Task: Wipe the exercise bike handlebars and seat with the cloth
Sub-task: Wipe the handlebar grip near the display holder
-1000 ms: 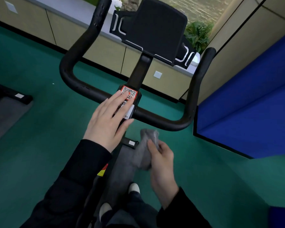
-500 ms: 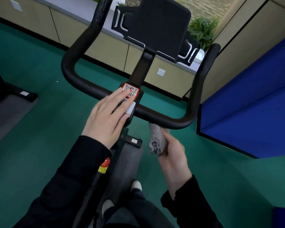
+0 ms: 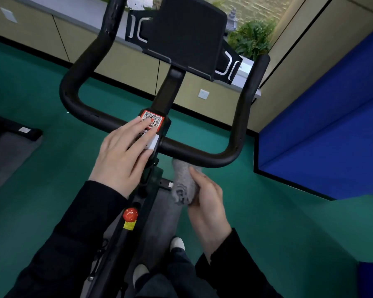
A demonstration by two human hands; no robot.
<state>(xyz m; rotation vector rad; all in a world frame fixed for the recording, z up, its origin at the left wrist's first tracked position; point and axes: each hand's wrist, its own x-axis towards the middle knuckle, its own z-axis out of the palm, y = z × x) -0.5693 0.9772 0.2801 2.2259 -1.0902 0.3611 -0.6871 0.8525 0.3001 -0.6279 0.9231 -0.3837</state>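
Observation:
The bike's black U-shaped handlebars (image 3: 205,154) fill the middle of the view, with a black tablet holder (image 3: 187,35) on the stem above. My left hand (image 3: 123,155) lies flat, fingers apart, on the centre clamp, partly covering the red QR sticker (image 3: 154,119). My right hand (image 3: 205,203) grips a bunched grey cloth (image 3: 182,179); the cloth's top touches the underside of the crossbar just right of the stem. The seat is out of view.
A red knob (image 3: 130,214) with a yellow label sits on the bike frame below my left hand. A grey mat (image 3: 11,155) and another machine's foot lie at the left on the green floor. A blue padded panel (image 3: 323,134) stands close on the right. Beige cabinets run along the back.
My right hand has lifted the cloth from near the frame up to the underside of the crossbar. My left hand has stayed on the centre clamp.

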